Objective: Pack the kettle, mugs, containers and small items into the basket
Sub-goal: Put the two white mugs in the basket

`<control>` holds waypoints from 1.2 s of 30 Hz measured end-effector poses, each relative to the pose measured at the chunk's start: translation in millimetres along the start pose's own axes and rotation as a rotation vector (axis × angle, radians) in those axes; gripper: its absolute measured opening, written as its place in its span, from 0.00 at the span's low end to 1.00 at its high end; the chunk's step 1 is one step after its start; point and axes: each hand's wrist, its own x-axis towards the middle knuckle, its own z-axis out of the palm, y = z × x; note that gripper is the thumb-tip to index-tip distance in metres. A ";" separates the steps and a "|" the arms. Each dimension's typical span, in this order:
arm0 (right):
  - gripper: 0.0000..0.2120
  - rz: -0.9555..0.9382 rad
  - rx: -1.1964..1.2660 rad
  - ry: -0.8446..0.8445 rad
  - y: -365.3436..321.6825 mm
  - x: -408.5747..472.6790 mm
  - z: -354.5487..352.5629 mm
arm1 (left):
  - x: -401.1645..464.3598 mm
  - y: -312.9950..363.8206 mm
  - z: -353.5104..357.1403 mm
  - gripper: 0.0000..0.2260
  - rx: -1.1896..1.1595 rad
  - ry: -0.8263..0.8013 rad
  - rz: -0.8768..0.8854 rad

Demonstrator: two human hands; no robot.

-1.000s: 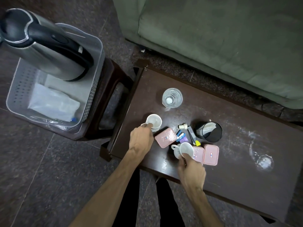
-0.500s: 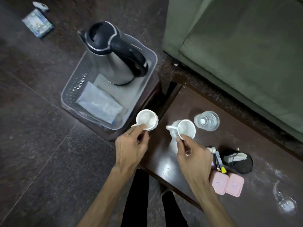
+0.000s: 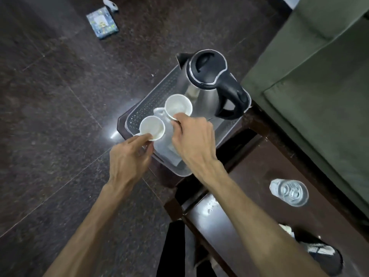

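Far left, dark stone floor, with a small patterned packet [image 3: 102, 25] lying well away from the action. Now the left hand [image 3: 129, 159], arm reaching forward, back of the hand up, thumb and fingers pinched on the near rim and handle side of mug 1 [image 3: 152, 127]. That mug hangs upright over the near-left corner of the basket [image 3: 148, 104], mouth open to the camera.

Next across, the right hand [image 3: 193, 138], wrist bent inward, fingers clamped on the near rim of mug 2 [image 3: 178, 106], its handle pointing left. This 1 sits over the middle of the basket, just beside the kettle [image 3: 208, 84]; whether it touches the kettle I cannot tell.

These look like glazed ceramic: light, stiff, slick and chippable, so a rim pinch is thin security and the handle looks the safer hold. Setting 2 mugs down side by side risks a clink against each other or the steel kettle.

The kettle stands upright in the far end. Further right, the table [image 3: 259, 176] with a clear bottle [image 3: 289, 192], a dark holder [image 3: 319, 254], then the green sofa [image 3: 319, 76].
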 end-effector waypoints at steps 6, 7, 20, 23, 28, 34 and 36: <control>0.05 0.017 -0.117 -0.160 -18.3 52.5 28.9 | 25.2 -25.4 10.5 0.06 0.152 -0.034 -0.023; 0.06 0.017 -0.131 -0.175 -18.7 57.6 35.8 | 28.3 -30.2 14.5 0.06 0.179 -0.047 -0.032; 0.09 -0.008 -0.149 -0.230 -7.6 77.2 83.8 | 42.4 -50.2 29.7 0.08 0.306 -0.137 -0.006; 0.10 -0.018 -0.128 -0.227 -5.2 71.3 83.3 | 42.1 -49.1 26.5 0.10 0.347 -0.147 0.004; 0.11 0.019 -0.088 -0.257 0.6 68.3 80.7 | 49.0 -46.1 27.5 0.09 0.448 -0.246 0.005; 0.18 -0.027 -0.044 -0.199 3.4 51.0 62.4 | 37.4 -31.8 22.3 0.17 0.411 -0.202 -0.061; 0.17 -0.008 0.042 -0.144 10.3 37.5 55.8 | 28.3 -20.8 20.2 0.18 0.363 -0.144 -0.053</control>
